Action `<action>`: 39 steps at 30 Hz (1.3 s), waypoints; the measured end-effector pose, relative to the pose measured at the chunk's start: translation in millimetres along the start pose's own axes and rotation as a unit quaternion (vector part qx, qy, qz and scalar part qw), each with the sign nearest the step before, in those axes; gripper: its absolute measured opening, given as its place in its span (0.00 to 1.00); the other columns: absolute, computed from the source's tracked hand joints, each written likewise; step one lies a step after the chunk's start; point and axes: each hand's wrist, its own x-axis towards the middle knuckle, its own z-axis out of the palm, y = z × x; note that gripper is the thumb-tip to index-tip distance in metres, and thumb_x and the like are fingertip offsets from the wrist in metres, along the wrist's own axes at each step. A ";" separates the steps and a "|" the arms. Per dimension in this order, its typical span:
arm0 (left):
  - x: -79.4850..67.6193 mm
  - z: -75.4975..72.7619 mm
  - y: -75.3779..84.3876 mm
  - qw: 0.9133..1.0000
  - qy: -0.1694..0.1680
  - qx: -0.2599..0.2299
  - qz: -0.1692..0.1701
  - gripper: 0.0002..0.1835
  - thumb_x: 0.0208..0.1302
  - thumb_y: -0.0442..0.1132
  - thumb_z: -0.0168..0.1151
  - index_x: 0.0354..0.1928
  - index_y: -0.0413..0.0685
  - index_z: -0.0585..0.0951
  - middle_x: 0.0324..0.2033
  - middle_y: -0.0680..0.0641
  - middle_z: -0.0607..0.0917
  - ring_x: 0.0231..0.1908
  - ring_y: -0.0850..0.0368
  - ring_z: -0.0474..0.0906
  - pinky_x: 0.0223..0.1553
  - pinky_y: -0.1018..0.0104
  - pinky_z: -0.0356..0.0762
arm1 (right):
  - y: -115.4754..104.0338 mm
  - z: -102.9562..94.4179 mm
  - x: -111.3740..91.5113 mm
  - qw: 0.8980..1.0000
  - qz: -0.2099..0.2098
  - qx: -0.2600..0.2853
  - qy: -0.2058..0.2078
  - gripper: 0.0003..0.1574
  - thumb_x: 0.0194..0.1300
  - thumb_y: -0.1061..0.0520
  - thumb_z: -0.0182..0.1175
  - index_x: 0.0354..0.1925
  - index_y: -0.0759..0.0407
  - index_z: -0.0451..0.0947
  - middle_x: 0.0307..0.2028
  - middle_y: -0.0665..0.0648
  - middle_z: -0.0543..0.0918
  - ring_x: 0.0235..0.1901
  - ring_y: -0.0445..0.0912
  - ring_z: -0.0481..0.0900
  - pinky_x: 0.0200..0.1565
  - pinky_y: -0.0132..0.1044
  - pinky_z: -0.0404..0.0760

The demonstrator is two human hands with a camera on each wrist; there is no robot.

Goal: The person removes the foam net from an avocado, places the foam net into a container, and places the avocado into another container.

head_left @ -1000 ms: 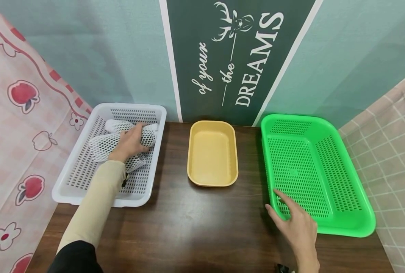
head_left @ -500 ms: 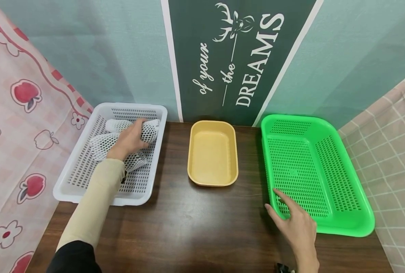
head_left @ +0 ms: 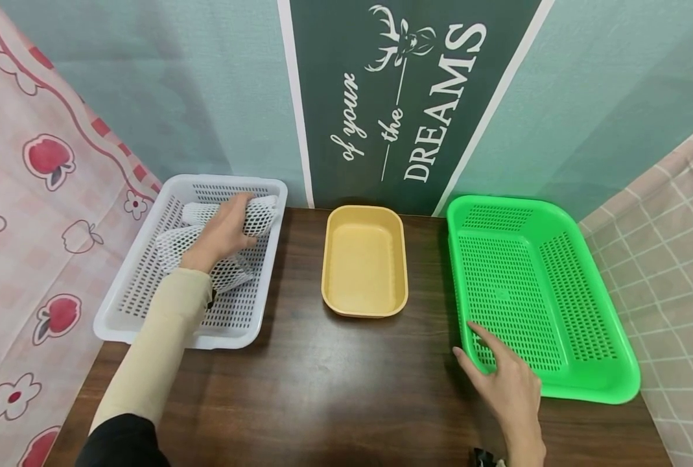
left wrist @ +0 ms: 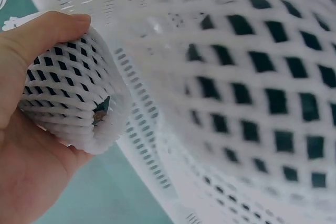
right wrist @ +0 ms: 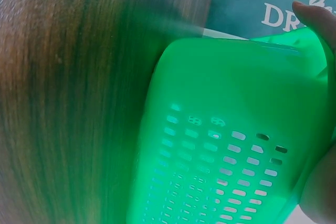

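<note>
In the head view my left hand (head_left: 220, 233) is over the white basket (head_left: 238, 340), thumb and fingers curled round a white foam fruit net (head_left: 260, 216). Something dark shows through the mesh of this net (left wrist: 65, 74), and a small brown spot sits at its open end. Another foam net (head_left: 177, 246) lies in the basket to the left, and a further net (head_left: 229, 274) lies partly under my wrist. My right hand (head_left: 509, 389) lies over the near left corner of the green basket (head_left: 591, 386), thumb and index finger extended and apart. Its other fingers are hidden.
A shallow yellow tray (head_left: 365, 263) stands between the two baskets on the dark wooden table (head_left: 334, 383). Behind rises a teal and green printed backdrop (head_left: 229, 91). A pink patterned cloth (head_left: 25, 259) hangs at left, a checked one (head_left: 673, 292) at right.
My left hand has moved slightly up and back, with the foam net rising toward the basket's far right corner. My right hand has stayed in place.
</note>
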 end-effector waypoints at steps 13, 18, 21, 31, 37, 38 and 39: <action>-20.6 -8.6 44.0 0.993 0.035 0.024 0.106 0.48 0.46 0.30 0.77 0.69 0.36 0.61 0.65 0.31 0.67 0.67 0.35 0.64 0.71 0.42 0.59 | 0.1 0.3 0.3 1.000 -0.010 0.002 0.007 0.35 0.50 0.45 0.76 0.58 0.39 0.80 0.49 0.59 0.87 0.13 0.35 0.49 0.11 0.30 0.51; -34.2 -2.4 61.7 0.990 0.040 0.029 0.129 0.47 0.45 0.30 0.77 0.67 0.38 0.62 0.61 0.31 0.69 0.62 0.36 0.68 0.66 0.41 0.66 | 0.3 0.4 0.9 0.999 -0.023 0.010 0.020 0.36 0.49 0.47 0.77 0.58 0.41 0.81 0.52 0.60 0.86 0.18 0.46 0.74 0.11 0.28 0.53; -41.0 1.7 68.5 0.989 0.038 0.037 0.137 0.47 0.45 0.31 0.77 0.67 0.39 0.62 0.60 0.33 0.70 0.59 0.37 0.70 0.63 0.41 0.70 | 0.2 0.2 1.1 0.999 -0.025 0.022 0.020 0.36 0.49 0.48 0.77 0.58 0.42 0.81 0.53 0.60 0.86 0.30 0.56 0.84 0.11 0.28 0.54; -62.6 10.2 85.8 0.982 0.029 0.050 0.177 0.48 0.42 0.31 0.79 0.66 0.40 0.63 0.56 0.36 0.73 0.56 0.40 0.73 0.61 0.45 0.72 | 0.2 0.6 0.0 0.999 -0.026 0.025 0.017 0.35 0.49 0.48 0.77 0.58 0.43 0.81 0.53 0.61 0.85 0.37 0.60 0.86 0.12 0.28 0.56; -73.1 17.3 95.6 0.975 0.039 0.063 0.209 0.47 0.40 0.32 0.81 0.64 0.40 0.66 0.54 0.38 0.76 0.53 0.42 0.76 0.58 0.47 0.75 | 1.1 1.2 -0.1 0.999 -0.027 0.022 0.018 0.35 0.49 0.48 0.77 0.58 0.44 0.81 0.52 0.62 0.86 0.35 0.60 0.85 0.11 0.28 0.55; -75.0 18.2 97.4 0.974 0.038 0.064 0.212 0.47 0.39 0.32 0.81 0.64 0.40 0.66 0.54 0.38 0.76 0.53 0.42 0.76 0.58 0.47 0.76 | 1.2 1.3 0.0 0.999 -0.027 0.022 0.018 0.35 0.49 0.48 0.77 0.58 0.44 0.81 0.52 0.62 0.86 0.35 0.60 0.85 0.11 0.28 0.55; -77.3 19.0 99.7 0.973 0.037 0.065 0.217 0.47 0.39 0.32 0.81 0.64 0.39 0.66 0.54 0.38 0.76 0.52 0.42 0.77 0.57 0.48 0.76 | 1.2 1.3 0.1 0.999 -0.027 0.022 0.018 0.35 0.49 0.48 0.77 0.58 0.44 0.81 0.52 0.62 0.86 0.35 0.60 0.85 0.11 0.28 0.54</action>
